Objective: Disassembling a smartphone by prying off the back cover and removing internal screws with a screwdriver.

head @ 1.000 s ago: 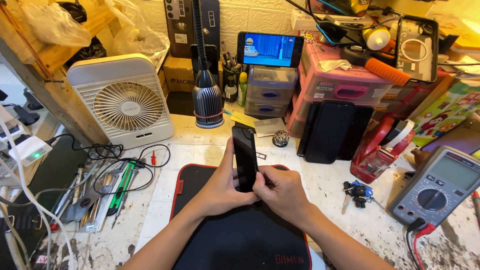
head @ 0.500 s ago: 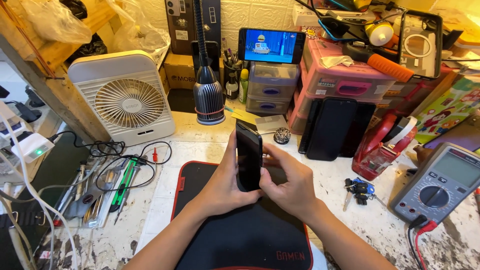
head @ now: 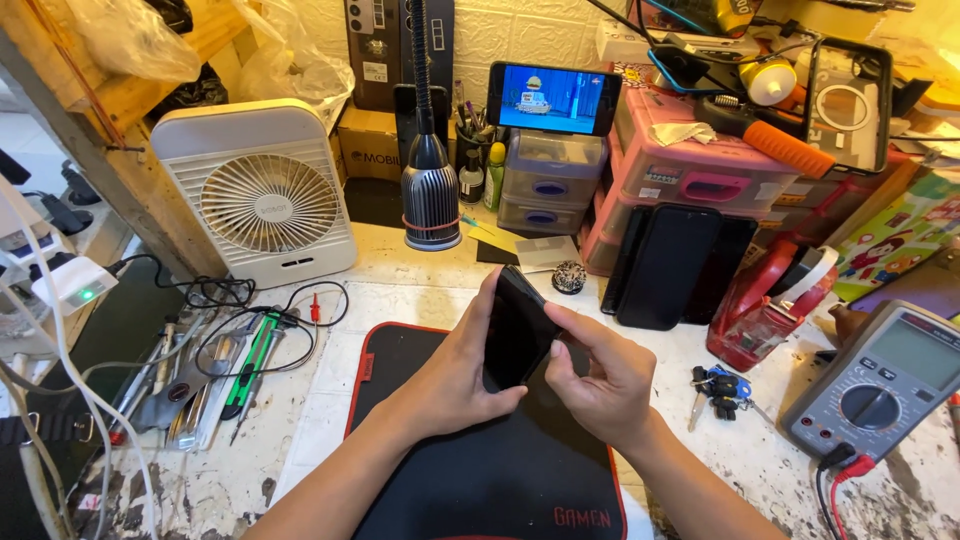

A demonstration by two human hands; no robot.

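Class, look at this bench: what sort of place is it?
Probably a phone repair bench: both hands hold a dark phone over a black mat, with a multimeter and hand tools nearby.

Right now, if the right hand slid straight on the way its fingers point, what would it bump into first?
The right hand points left and up, so it meets the black phone it already touches, with the left hand behind that.
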